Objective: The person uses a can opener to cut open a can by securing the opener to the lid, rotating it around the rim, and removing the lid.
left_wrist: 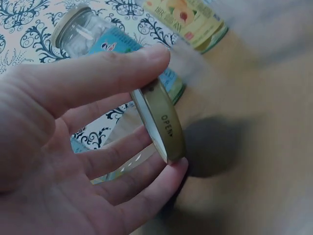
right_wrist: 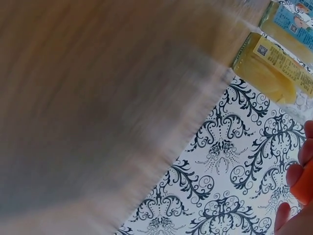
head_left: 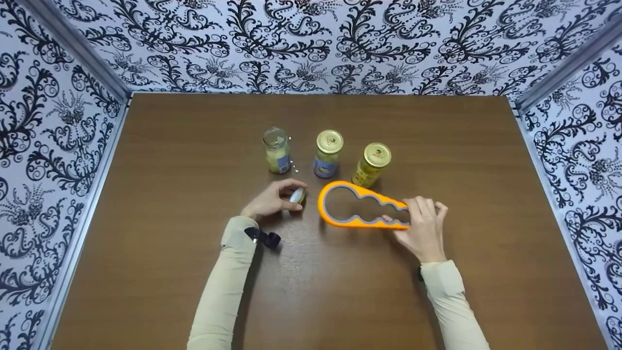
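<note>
A brown wood-grain desk [head_left: 155, 233] fills the middle. White walls [head_left: 301, 48] with black floral scrollwork enclose it at 9, 12 and 3 o'clock — grey metal posts [head_left: 77, 48] marking the corners at 11 and 1.

3 jars [head_left: 278, 156] [head_left: 326, 158] [head_left: 367, 172] (2 w/ lids [head_left: 330, 141] [head_left: 377, 154], 1 w/o), 1 loose lid [left_wrist: 164, 122], 1 opener [head_left: 359, 223], 2 hands [head_left: 272, 200] [head_left: 423, 227].

The back wall [head_left: 311, 48], left wall [head_left: 29, 146] and right wall [head_left: 583, 170] are white with black floral scrollwork [right_wrist: 222, 147]. Grey corner strips [head_left: 75, 47] join them around a brown wood-grain tabletop [head_left: 170, 194], where soft glare [head_left: 291, 272] shows.
</note>
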Motion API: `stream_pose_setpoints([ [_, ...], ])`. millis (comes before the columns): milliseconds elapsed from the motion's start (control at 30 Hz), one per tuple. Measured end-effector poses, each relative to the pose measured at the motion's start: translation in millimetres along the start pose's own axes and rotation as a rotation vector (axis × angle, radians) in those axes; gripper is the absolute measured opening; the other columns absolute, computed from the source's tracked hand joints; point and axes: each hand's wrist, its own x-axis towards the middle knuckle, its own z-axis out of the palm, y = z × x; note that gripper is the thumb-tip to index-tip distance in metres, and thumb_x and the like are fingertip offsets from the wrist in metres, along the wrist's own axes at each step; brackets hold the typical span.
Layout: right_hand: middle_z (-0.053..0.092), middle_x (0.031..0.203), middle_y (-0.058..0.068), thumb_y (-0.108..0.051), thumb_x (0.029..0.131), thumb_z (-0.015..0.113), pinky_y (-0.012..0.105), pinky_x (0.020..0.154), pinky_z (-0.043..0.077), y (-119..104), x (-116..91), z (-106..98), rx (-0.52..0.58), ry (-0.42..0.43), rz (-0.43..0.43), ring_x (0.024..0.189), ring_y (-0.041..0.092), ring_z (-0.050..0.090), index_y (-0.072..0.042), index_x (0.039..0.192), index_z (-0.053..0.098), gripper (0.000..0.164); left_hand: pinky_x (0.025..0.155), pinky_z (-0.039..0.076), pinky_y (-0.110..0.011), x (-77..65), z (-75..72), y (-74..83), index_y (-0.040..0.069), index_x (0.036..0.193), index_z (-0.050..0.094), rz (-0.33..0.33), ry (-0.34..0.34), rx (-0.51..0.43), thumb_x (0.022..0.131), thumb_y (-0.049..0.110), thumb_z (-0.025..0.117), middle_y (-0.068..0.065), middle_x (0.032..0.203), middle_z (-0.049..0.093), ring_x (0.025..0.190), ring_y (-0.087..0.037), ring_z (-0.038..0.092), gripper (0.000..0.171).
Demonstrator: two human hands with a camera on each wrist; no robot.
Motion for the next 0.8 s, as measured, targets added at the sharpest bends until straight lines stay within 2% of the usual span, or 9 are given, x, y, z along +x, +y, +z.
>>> stream_pose_setpoints([
  [167, 0.057, 0.084, 0.012, -0.031, 0.069, 0.079, 0.058, 0.078, 0.026, 1.3, -0.2, -1.4, -0.001, -0.003, 0.005, 0.079, 0.036, 0.050, 0.001, 0.093, 0.061, 0.043, 0.095, 0.040, -0.051, 1.6, -10.8, 1.2, -0.007, 0.126, 0.055, -0.038, 0.052, 0.108, 0.078, -0.004, 0.075, -0.021, 0.118, 0.061, 0.108, -0.039, 0.056, 0.052],
  [400, 0.056, 0.084, 0.012, -0.030, 0.070, 0.081, 0.058, 0.079, 0.025, 3.9, -3.3, -2.9, -0.010, -0.054, 0.015, 0.080, 0.035, 0.048, 0.000, 0.093, 0.061, 0.042, 0.090, 0.043, -0.048, 1.4, -17.4, 11.1, 0.000, 0.120, 0.062, -0.069, 0.146, 0.439, 0.073, 0.002, 0.080, -0.022, 0.116, 0.061, 0.104, -0.038, 0.056, 0.051],
  [633, 0.056, 0.084, 0.010, -0.030, 0.070, 0.080, 0.058, 0.080, 0.025, 5.4, -4.8, -2.8, -0.009, -0.082, 0.034, 0.078, 0.034, 0.047, -0.002, 0.092, 0.062, 0.040, 0.091, 0.043, -0.051, 2.1, -18.1, 11.9, 0.000, 0.116, 0.064, -0.091, 0.119, 0.666, 0.067, 0.000, 0.083, -0.024, 0.114, 0.057, 0.106, -0.041, 0.054, 0.053],
  [800, 0.055, 0.084, 0.011, -0.028, 0.067, 0.082, 0.058, 0.079, 0.025, 4.3, -3.3, -4.7, -0.015, -0.087, 0.033, 0.078, 0.034, 0.047, -0.001, 0.091, 0.060, 0.041, 0.091, 0.043, -0.054, 3.6, -16.0, 12.5, 0.002, 0.114, 0.065, -0.147, 0.107, 0.809, 0.065, -0.002, 0.083, -0.025, 0.118, 0.054, 0.110, -0.046, 0.050, 0.052],
])
